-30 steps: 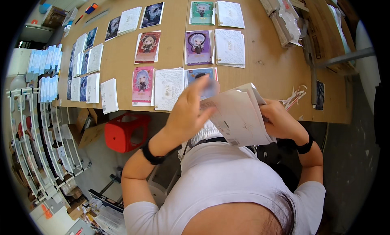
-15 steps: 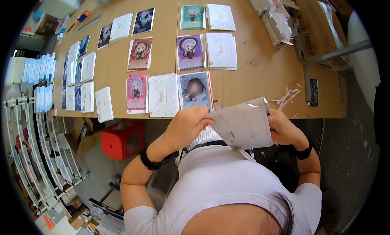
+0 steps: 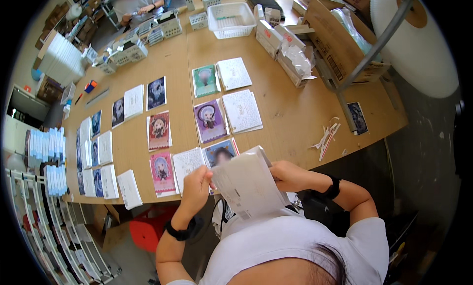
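Observation:
In front of my chest I hold a white printed paper packet [image 3: 249,186], tilted, at the table's near edge. My left hand [image 3: 198,185] pinches its left edge. Around the right edge my right hand [image 3: 290,176] is closed, with some fingertips hidden behind the packet. Just beyond it lies a blue illustrated card [image 3: 217,151], partly covered by the packet. Beside that are a white patterned pack [image 3: 188,162] and a pink character card [image 3: 161,169]. Farther off lie a purple card [image 3: 210,120], a red card [image 3: 159,129], a green card [image 3: 205,80] and more white packs [image 3: 241,110].
Dark blue cards and white packs [image 3: 106,148] lie in rows at the left. Torn paper strips [image 3: 326,138] lie at the right, near cardboard boxes [image 3: 340,43]. A white basket [image 3: 231,21] stands at the back. Another person [image 3: 140,4] sits far left. A red stool [image 3: 147,231] stands below the table.
My view has tilted and risen, bringing the table's far side, baskets and another person into sight. Both hands still hold the white packet, which now appears more upright.

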Demonstrator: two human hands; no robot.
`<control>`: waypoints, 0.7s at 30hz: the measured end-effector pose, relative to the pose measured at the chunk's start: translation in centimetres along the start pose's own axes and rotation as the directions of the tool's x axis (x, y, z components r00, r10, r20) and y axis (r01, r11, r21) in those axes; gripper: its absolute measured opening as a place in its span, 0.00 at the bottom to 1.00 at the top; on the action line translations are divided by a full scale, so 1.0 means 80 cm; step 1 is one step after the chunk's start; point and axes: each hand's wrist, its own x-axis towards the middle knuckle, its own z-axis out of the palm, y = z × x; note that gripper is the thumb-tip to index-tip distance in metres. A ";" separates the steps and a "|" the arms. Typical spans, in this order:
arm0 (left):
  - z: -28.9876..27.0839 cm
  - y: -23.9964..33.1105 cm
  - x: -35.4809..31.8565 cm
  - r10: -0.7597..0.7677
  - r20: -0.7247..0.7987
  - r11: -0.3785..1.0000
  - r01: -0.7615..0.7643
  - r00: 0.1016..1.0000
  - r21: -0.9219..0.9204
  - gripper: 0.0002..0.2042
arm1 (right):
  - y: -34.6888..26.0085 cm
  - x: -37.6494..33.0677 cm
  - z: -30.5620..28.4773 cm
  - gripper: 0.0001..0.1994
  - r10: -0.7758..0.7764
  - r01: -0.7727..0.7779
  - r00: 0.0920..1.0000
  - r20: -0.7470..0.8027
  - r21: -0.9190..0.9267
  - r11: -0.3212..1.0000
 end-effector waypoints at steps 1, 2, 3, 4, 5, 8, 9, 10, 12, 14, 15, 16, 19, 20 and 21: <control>0.004 -0.004 -0.004 0.003 0.007 1.000 -0.003 1.000 0.000 0.22 | 0.002 -0.002 0.000 0.09 0.072 -0.068 0.996 0.046 -0.085 0.994; 0.006 -0.007 -0.004 -0.001 -0.004 1.000 0.000 1.000 -0.012 0.22 | 0.004 -0.004 -0.002 0.09 0.150 -0.135 0.985 0.081 -0.169 0.976; 0.010 -0.008 -0.002 -0.003 -0.007 1.000 0.003 1.000 -0.027 0.22 | 0.004 -0.007 -0.004 0.09 0.106 -0.095 0.992 0.065 -0.156 0.983; 0.013 -0.008 -0.001 -0.007 0.004 0.999 0.007 1.000 -0.042 0.22 | 0.004 -0.011 -0.004 0.09 0.069 -0.062 0.997 0.043 -0.137 0.989; 0.013 -0.006 0.001 0.005 -0.003 1.000 -0.005 1.000 -0.021 0.22 | 0.004 -0.014 -0.006 0.09 0.033 -0.031 0.999 0.015 -0.119 0.992; 0.012 -0.010 -0.003 0.028 -0.003 0.999 -0.028 1.000 -0.043 0.21 | 0.003 -0.015 -0.006 0.10 0.049 -0.034 0.997 0.064 -0.212 0.977; 0.012 -0.010 -0.006 0.030 -0.003 0.999 -0.030 1.000 -0.044 0.21 | 0.002 -0.015 -0.006 0.10 0.018 -0.009 0.999 0.049 -0.188 0.982; 0.011 -0.008 -0.007 0.031 0.001 0.999 -0.031 1.000 -0.041 0.21 | 0.001 -0.016 -0.006 0.11 -0.015 0.020 0.999 0.030 -0.161 0.987; 0.011 0.003 -0.004 0.048 0.009 0.999 -0.047 0.999 -0.013 0.21 | -0.002 -0.023 -0.006 0.11 -0.041 0.041 0.999 0.005 -0.135 0.990; 0.012 0.016 -0.001 0.079 0.012 0.996 -0.079 0.997 0.032 0.21 | -0.008 -0.031 -0.008 0.11 -0.027 0.027 1.000 0.001 -0.135 0.990; 0.013 0.018 -0.001 0.068 0.012 0.997 -0.068 0.998 -0.019 0.21 | -0.010 -0.033 -0.008 0.11 -0.027 0.026 1.000 -0.007 -0.129 0.991; 0.013 0.020 -0.001 0.084 0.024 0.996 -0.084 0.996 -0.001 0.21 | -0.011 -0.035 -0.010 0.11 -0.028 0.027 1.000 -0.012 -0.123 0.992; 0.011 0.018 -0.001 0.109 0.038 0.994 -0.110 0.993 0.023 0.20 | -0.006 -0.037 -0.009 0.10 -0.076 0.072 0.997 -0.031 -0.119 0.990; 0.009 0.010 0.002 0.110 0.041 0.994 -0.111 0.993 0.010 0.19 | -0.006 -0.037 -0.008 0.10 -0.100 0.095 0.994 -0.035 -0.121 0.988; 0.008 0.006 0.002 0.110 0.041 0.994 -0.110 0.993 -0.004 0.18 | -0.006 -0.039 -0.007 0.10 -0.091 0.084 0.994 -0.060 -0.120 0.989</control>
